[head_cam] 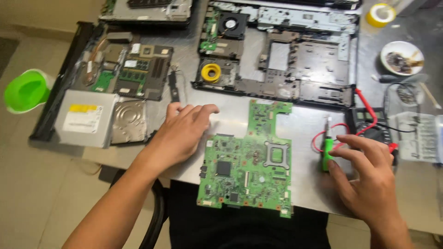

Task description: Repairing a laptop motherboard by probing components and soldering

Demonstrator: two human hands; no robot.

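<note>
A green laptop motherboard (249, 166) lies flat on the metal table (304, 133), its near edge overhanging the table front. My left hand (182, 131) rests palm down on the table just left of the board, fingers loosely spread, holding nothing. My right hand (369, 177) is to the board's right, its fingertips on a small green-handled screwdriver (327, 150) that lies on the table. A red probe lead (339, 131) loops beside the tool.
A stripped dark laptop chassis (281, 60) with a fan and yellow tape roll sits behind the board. At left are another opened laptop base (131, 69), an optical drive (85, 117) and a hard disk. A multimeter (374, 122), a white dish (401, 57), a clear parts box (417, 136) and a green cup (25, 90) surround them.
</note>
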